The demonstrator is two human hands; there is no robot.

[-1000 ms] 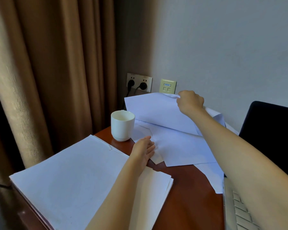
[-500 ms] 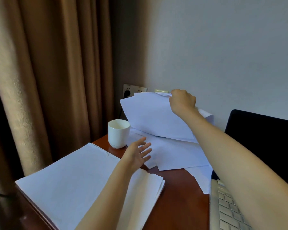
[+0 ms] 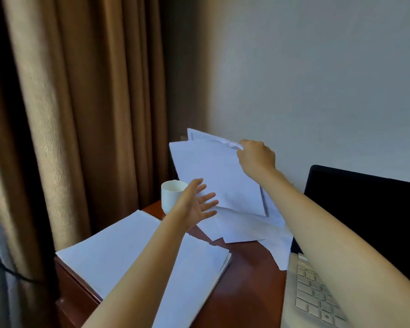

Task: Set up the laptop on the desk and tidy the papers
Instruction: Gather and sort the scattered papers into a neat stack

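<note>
1. Pinching the sheets (image 3: 213, 176) by a top corner, the right hand (image 3: 257, 157) holds them above the desk (image 3: 246, 280) at 12 o'clock; one could slip free.
2. Left hand (image 3: 197, 204) is spread and holds nothing, near their lower edge.
3. Cup (image 3: 172, 192), at its 10 o'clock, risks a knock.
4. Loose papers (image 3: 242, 228) lie beneath; stack (image 3: 128, 252) at 7, laptop (image 3: 365, 209) at 4.
</note>
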